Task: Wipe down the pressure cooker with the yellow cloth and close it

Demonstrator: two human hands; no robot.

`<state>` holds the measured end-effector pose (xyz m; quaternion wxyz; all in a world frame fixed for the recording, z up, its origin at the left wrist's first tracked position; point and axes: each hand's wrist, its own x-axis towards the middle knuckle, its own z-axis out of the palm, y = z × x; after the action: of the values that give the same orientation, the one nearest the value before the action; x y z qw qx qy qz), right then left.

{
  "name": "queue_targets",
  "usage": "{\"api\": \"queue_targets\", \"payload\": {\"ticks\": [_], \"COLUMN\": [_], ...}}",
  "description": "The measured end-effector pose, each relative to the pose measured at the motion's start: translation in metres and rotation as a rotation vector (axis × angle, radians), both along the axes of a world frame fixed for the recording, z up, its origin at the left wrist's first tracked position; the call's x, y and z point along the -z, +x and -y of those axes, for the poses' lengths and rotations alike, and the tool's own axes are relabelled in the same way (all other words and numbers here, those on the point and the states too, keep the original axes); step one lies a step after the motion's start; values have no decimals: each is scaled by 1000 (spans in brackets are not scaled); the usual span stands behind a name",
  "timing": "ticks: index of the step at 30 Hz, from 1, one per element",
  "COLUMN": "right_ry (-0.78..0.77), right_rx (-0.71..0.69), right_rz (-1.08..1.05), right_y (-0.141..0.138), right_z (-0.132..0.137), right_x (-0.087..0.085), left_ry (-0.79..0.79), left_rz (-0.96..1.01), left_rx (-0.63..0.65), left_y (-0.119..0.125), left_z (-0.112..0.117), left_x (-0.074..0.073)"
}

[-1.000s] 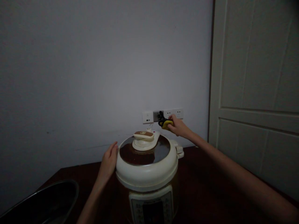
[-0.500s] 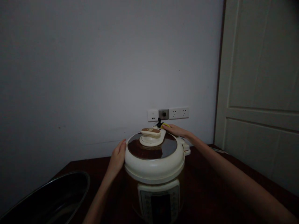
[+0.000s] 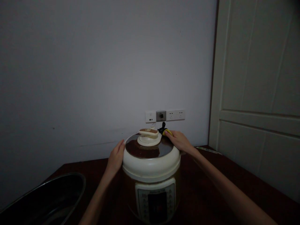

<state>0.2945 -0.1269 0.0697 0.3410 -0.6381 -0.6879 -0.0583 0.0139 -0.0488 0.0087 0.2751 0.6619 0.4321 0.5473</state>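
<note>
An electric pressure cooker [image 3: 151, 170] with a cream lid rim, dark brown top and front control panel stands upright before me. Its lid handle [image 3: 148, 133] is cream and brown. My left hand [image 3: 116, 157] rests against the left side of the lid, fingers stretched out along the rim. Over the far right of the lid, my right hand [image 3: 180, 141] is closed on a small yellow and black thing [image 3: 167, 132]. Its yellow part is at my fingertips and its black part sticks up beyond; the exact kind is unclear in the dim light.
A dark metal basin [image 3: 81, 178] sits at the lower left. Wall sockets [image 3: 175, 115] and a grey switch plate [image 3: 161, 116] are behind the cooker. A door [image 3: 255, 115] stands at the right. Near it, a flat strip [image 3: 208, 150] lies on the dark red table [image 3: 199, 187].
Against the cooker, my right hand has shifted a little right and nearer with the yellow and black thing. My left hand stays at the lid. The whole view has shifted slightly.
</note>
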Motion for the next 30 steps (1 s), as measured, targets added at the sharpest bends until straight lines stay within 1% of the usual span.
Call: {"api": "queue_targets", "payload": {"ticks": [4, 8, 13, 16, 18, 20, 22, 24, 27, 30], "right_ry": [51, 173, 350, 375, 354, 331, 293, 210, 40, -37], "right_rx": [78, 94, -43, -114, -158, -159, -99, -33, 32, 115], "right_rz": [80, 100, 191, 236, 195, 103, -5, -70, 4, 86], "right_y": [-18, -44, -80, -86, -78, -65, -48, -33, -21, -19], "right_z": [23, 49, 79, 87, 84, 75, 59, 41, 17, 4], "right_x": [2, 9, 22, 27, 28, 28, 24, 17, 3, -8], "left_ry": [3, 4, -5, 6, 15, 23, 30, 37, 43, 48], "left_rz": [-4, -17, -18, -14, -12, -9, -4, -7, -19, -28], "left_rx": [4, 8, 3, 19, 40, 59, 59, 62, 68, 38], "left_y": [0, 0, 1, 1, 1, 2, 2, 2, 2, 2], "left_z": [-2, -1, 3, 5, 6, 6, 7, 7, 6, 5], "left_x": [2, 1, -3, -5, -5, -6, -6, -6, -6, -4]}}
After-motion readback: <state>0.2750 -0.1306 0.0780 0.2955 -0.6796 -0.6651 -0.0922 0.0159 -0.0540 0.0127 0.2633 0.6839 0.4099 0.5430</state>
